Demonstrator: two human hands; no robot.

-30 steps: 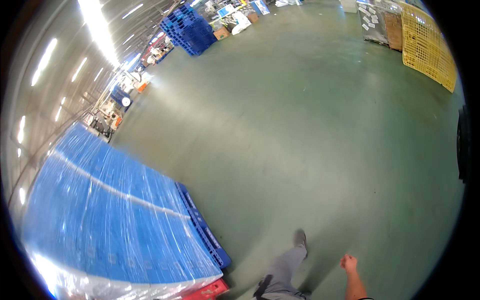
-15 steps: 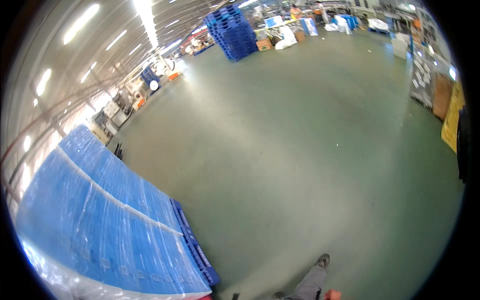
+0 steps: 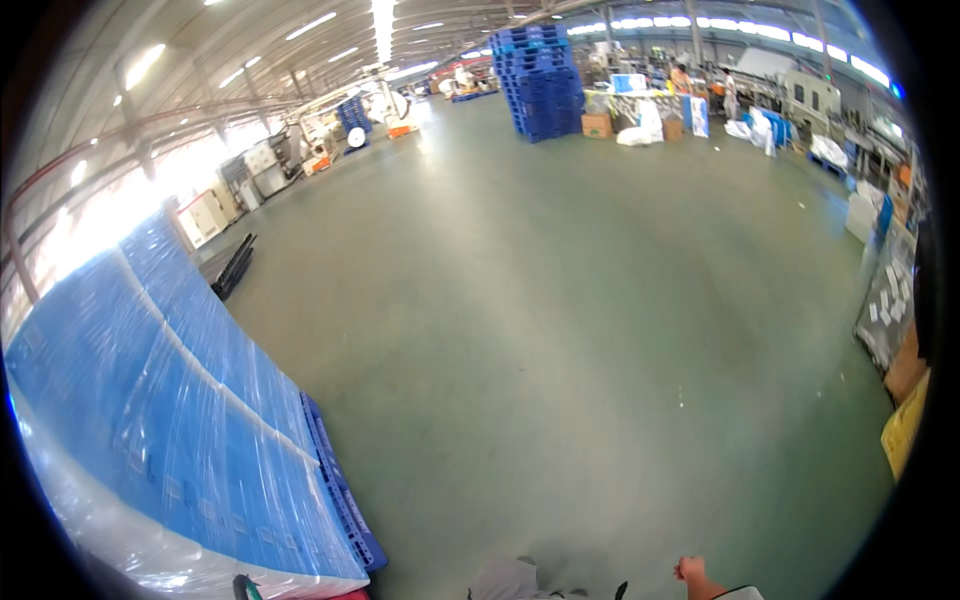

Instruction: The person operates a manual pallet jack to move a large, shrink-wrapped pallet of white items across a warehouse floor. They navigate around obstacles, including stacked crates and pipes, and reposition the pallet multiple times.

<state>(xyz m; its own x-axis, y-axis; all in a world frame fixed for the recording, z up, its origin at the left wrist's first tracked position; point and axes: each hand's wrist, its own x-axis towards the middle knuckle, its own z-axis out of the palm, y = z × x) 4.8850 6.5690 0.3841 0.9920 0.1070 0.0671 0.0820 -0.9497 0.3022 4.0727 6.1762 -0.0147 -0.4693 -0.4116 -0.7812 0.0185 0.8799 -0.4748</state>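
My right hand [image 3: 690, 569] shows at the lower edge, its bare forearm coming up from below. The fingers look curled in, and I see nothing held in them. It hangs over the green floor [image 3: 560, 400], touching nothing. My left hand is out of view. To the left stands a tall load of blue goods [image 3: 180, 420] wrapped in clear film, on a dark blue plastic pallet [image 3: 340, 500]. At the bottom edge near that load is a small dark and green thing [image 3: 246, 587] that I cannot make out. My grey trouser leg [image 3: 505, 580] shows at the bottom middle.
A tall stack of blue pallets [image 3: 541, 85] stands ahead, beside cardboard boxes [image 3: 597, 125] and white bags [image 3: 640, 130]. Black bars [image 3: 234, 268] lie past the wrapped load. Machines [image 3: 262, 168] line the left. A yellow item [image 3: 905, 430] stands at the right edge. People [image 3: 729, 92] are far off.
The view has swung left and tilted up, and the wrapped load has slid toward the lower left. My right hand and more of its forearm have come in. My outstretched foot has left the picture.
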